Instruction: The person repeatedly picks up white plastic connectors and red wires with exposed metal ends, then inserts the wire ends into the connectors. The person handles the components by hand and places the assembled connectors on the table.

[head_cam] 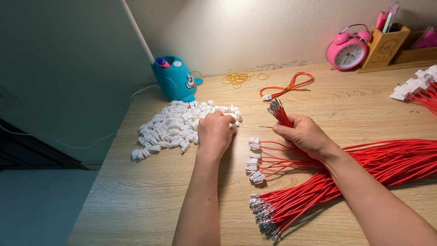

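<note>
Where the lamplight falls on the pale wood-grain desk, I see my left hand curled, fingertips down in the heap of small white plastic connectors; whether it pinches one I cannot tell. My right hand is closed around a bunch of red wires, metal tips up. More red wires lie just beside it, several already capped white. Against the cream wall stand a teal pen holder, yellow rubber bands and a pink alarm clock.
</note>
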